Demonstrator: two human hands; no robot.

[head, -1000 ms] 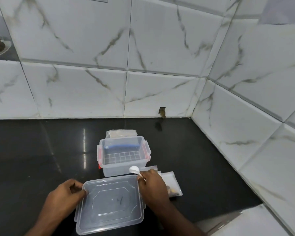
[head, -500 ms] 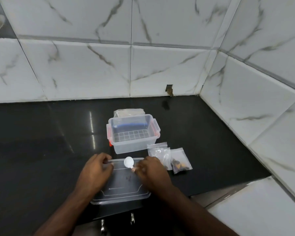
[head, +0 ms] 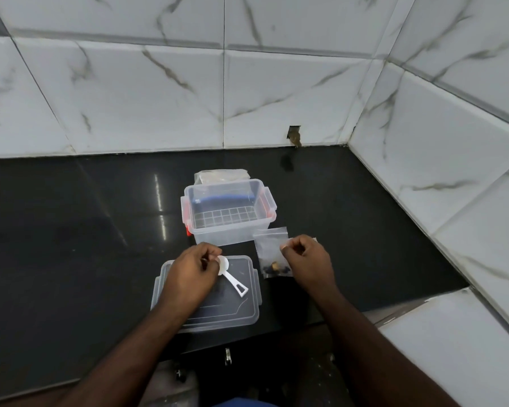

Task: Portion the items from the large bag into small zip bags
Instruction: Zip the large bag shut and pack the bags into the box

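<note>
My left hand [head: 190, 276] hovers over the clear lid [head: 235, 309] and pinches the bowl of a white plastic scoop [head: 232, 277], whose handle points down and right. My right hand [head: 307, 261] pinches the edge of a small zip bag [head: 268, 251] that lies on the black counter with a few dark and tan pieces at its bottom. A corner of a second small bag pokes out beyond that hand. The large bag [head: 221, 175] lies behind the clear container [head: 229, 230], mostly hidden by it.
The open container has red side latches and a blue strip inside. The black counter [head: 71, 230] is bounded by marble-tile walls at the back and right, with a small hole [head: 294, 136] in the back tile. A tiled ledge [head: 453, 348] sits at the lower right.
The scoop went from my right hand to my left. My right hand moved right onto the small bags. The lid now lies flat on the counter, and the view tilted down.
</note>
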